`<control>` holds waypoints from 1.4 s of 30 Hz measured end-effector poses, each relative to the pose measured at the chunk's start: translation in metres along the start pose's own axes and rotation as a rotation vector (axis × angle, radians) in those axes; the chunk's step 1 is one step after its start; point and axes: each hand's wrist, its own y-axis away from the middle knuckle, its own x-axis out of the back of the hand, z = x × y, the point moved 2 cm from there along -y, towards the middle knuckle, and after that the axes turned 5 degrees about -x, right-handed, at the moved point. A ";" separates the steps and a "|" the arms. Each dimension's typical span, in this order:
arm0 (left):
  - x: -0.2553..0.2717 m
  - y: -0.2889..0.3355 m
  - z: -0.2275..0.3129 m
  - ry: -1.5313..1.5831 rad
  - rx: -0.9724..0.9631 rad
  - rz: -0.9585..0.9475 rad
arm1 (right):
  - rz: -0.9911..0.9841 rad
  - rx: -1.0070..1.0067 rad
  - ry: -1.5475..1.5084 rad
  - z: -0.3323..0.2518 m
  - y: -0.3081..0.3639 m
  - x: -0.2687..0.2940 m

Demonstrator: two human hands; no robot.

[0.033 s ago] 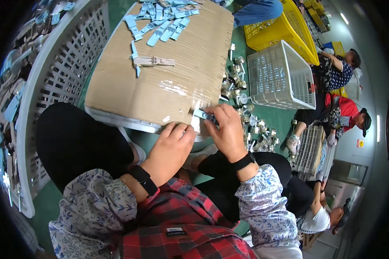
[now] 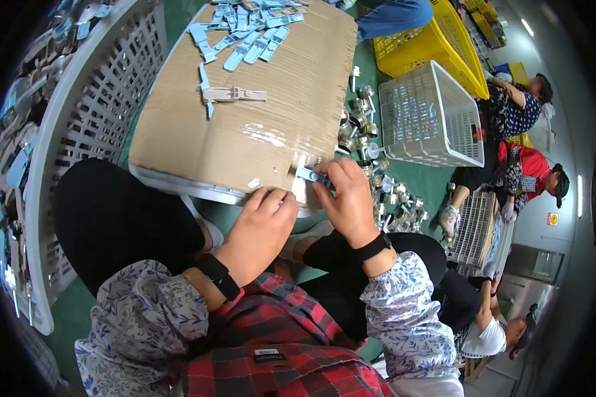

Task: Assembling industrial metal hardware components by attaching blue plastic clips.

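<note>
From my remote seat I see: right hand (image 2: 349,210) pinching a blue clip (image 2: 306,173) at the cardboard worktop's (image 2: 179,142) near right corner | left hand (image 2: 263,221) by the near edge, grip I cannot tell | pile of mostly blue clips (image 2: 245,36) at the far end

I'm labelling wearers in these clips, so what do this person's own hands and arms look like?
The left hand and right hand are ungloved. Each wrist wears a black band, one on the left and one on the right. The left sleeve and right sleeve are loose and whitish, with a blue leafy print.
</note>
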 end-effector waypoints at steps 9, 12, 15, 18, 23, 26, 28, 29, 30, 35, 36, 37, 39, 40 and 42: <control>0.002 0.003 0.000 -0.028 -0.023 -0.044 | -0.042 -0.011 -0.027 -0.001 -0.003 -0.008; 0.002 0.003 0.000 -0.018 -0.015 -0.043 | -0.048 -0.030 -0.034 0.000 -0.005 -0.010; 0.001 0.004 0.000 -0.030 -0.013 -0.052 | -0.051 -0.023 -0.039 0.001 -0.005 -0.011; 0.001 0.003 0.000 -0.043 -0.011 -0.072 | -0.051 -0.016 -0.035 0.002 -0.005 -0.012; 0.000 0.003 0.001 -0.042 -0.009 -0.071 | -0.046 -0.014 -0.040 0.002 -0.005 -0.013; -0.001 0.003 0.001 -0.013 -0.002 -0.064 | -0.042 -0.008 -0.039 0.001 -0.006 -0.015; -0.003 0.002 0.001 0.010 -0.001 -0.058 | -0.036 -0.009 -0.035 0.002 -0.006 -0.015; -0.002 0.002 0.001 0.011 0.001 -0.062 | -0.036 0.000 -0.026 0.001 -0.006 -0.015; -0.001 0.002 0.001 0.012 0.003 -0.065 | -0.036 0.009 -0.016 0.000 -0.006 -0.014; 0.001 0.002 -0.001 0.013 -0.004 -0.010 | -0.033 0.022 -0.017 0.004 -0.006 -0.016; 0.001 0.003 -0.001 0.008 -0.002 0.026 | -0.039 0.018 -0.022 0.004 -0.006 -0.018; 0.001 0.003 -0.001 0.004 -0.002 0.029 | -0.035 0.022 -0.022 0.005 -0.006 -0.018; 0.003 0.004 0.000 -0.012 -0.045 0.043 | -0.060 -0.026 -0.098 0.007 -0.006 -0.015; 0.001 0.004 0.000 -0.014 -0.043 0.047 | -0.059 -0.021 -0.096 0.012 -0.005 -0.015; -0.001 0.006 0.000 -0.034 -0.043 0.048 | -0.072 -0.130 -0.236 0.024 -0.005 -0.015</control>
